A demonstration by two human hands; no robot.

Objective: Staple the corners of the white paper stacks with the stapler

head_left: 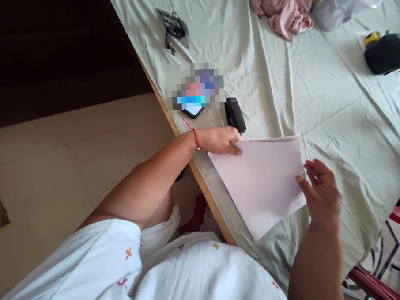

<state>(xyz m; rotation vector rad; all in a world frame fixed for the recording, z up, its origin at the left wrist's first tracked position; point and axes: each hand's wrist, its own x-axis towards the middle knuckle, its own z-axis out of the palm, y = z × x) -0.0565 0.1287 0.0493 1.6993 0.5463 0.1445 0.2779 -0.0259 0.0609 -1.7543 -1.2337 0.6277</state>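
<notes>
A few stacked sheets of white paper [261,182] lie at the near edge of the cloth-covered table, their top edges slightly apart. My left hand [219,139], with a red string bracelet at the wrist, grips their upper left corner, thumb on top and fingers mostly hidden beneath. At the right side of the paper is my right hand [323,191]. Its thumb tip overlaps the paper's edge, while the fingers are loosely bent and apart from the thumb. Just beyond my left hand sits a black stapler [234,115].
A phone [193,110], partly pixelated, lies left of the stapler. Farther back are keys [174,27], a pink cloth [283,11] and a clear plastic bag [336,7]. A black case [385,53] and a yellow tape measure [372,38] rest at the right.
</notes>
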